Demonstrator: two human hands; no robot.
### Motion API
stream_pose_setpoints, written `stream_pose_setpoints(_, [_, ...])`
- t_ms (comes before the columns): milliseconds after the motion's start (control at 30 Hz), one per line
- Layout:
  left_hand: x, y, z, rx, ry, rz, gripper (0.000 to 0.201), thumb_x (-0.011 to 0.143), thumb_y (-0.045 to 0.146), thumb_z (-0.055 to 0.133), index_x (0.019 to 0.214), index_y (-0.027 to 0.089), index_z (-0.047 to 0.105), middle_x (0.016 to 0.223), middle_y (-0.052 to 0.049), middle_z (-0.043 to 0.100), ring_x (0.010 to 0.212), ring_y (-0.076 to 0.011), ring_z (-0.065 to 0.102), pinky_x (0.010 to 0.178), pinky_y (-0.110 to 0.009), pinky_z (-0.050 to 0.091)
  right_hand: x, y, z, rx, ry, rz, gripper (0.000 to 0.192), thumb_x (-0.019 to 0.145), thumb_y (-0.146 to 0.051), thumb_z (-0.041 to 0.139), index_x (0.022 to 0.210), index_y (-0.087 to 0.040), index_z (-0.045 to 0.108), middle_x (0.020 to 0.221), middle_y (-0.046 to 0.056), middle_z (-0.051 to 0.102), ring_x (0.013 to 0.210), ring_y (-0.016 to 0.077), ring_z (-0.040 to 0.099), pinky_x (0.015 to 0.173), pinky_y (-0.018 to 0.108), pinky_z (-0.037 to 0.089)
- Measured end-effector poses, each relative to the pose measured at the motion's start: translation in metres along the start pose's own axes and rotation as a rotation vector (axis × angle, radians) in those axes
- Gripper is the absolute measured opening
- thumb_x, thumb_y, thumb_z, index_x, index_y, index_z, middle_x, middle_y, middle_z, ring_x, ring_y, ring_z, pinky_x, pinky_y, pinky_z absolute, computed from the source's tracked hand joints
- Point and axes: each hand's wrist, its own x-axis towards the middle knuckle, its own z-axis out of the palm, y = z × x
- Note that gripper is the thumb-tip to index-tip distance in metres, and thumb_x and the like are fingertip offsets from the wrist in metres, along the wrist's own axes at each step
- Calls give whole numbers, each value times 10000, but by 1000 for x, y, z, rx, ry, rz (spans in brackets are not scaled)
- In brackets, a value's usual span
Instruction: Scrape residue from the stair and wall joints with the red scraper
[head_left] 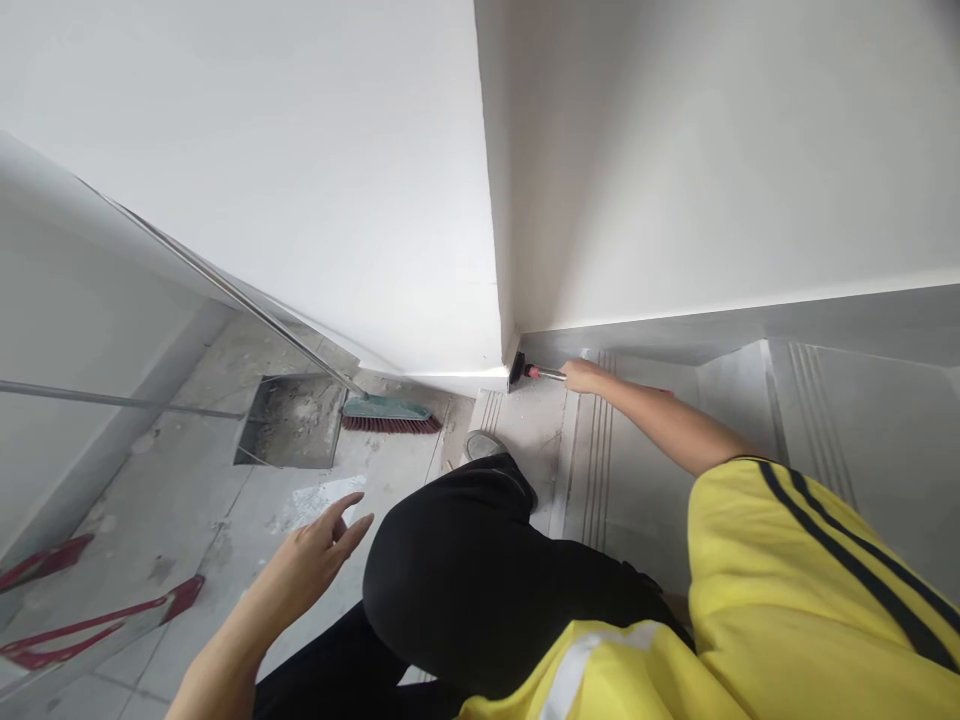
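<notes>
Reading the view as a clock face, we find the hand tool point(544, 373) just off the centre towards three o'clock, its black head at the foot of the wall corner point(500, 345). The right hand point(583, 377) is closed round its handle, the arm stretched in from four o'clock; we judge that the long reach lets the head meet so low a spot over a bent knee point(427, 580) (whether that head is a brush or a scraper, we cannot tell). The left hand point(328, 532), near half past seven, is partly open, fingers loosely bent and holding nothing; we suppose it hangs there for balance. Around eight o'clock the broom point(394, 412) lies just beside the debris-strewn dustpan point(324, 445). Its pole slants towards ten o'clock, apparently leaning on the wall, we guess so that it stands unheld.
</notes>
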Motion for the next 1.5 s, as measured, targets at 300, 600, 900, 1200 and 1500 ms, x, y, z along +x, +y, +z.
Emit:
stream_pose_setpoints(300, [-7,-1,10,-5,12,11,536,828,201,199,1164,171,616,990,-129,643,708,-179,571,691,-293,476,37,-24,13,3,-69,54,363,759,-135,575,1100,-44,661,1020,234,647,922,268,646,697,263,452])
stream_pose_setpoints(600, [-17,-10,22,-48,20,-17,477,822,255,271,1127,215,636,1187,-116,590,698,-166,571,642,-269,467,13,1,7,-11,-20,-4,342,788,-172,530,1091,-109,674,1012,184,659,924,251,637,723,269,442])
stream_pose_setpoints(900, [-18,-5,12,107,63,91,582,823,106,162,1134,199,646,1179,-180,587,714,-188,608,632,-303,487,21,-9,9,-31,-60,39,343,782,-162,542,1098,-110,666,1027,184,655,929,233,632,704,249,428])
stream_pose_setpoints(1200, [-11,-6,14,151,-92,70,629,771,44,188,1215,210,602,1213,-161,583,731,-183,614,694,-327,508,31,-6,9,-23,-75,23,327,749,-140,585,1056,-81,680,1012,204,654,899,259,646,705,272,452])
stream_pose_setpoints(1500, [-4,4,-4,195,-83,94,633,761,39,169,1190,170,617,1214,-195,577,788,-233,634,675,-375,516,12,-15,34,318,-166,141,176,775,-126,598,912,-45,672,762,165,671,765,251,667,655,290,511])
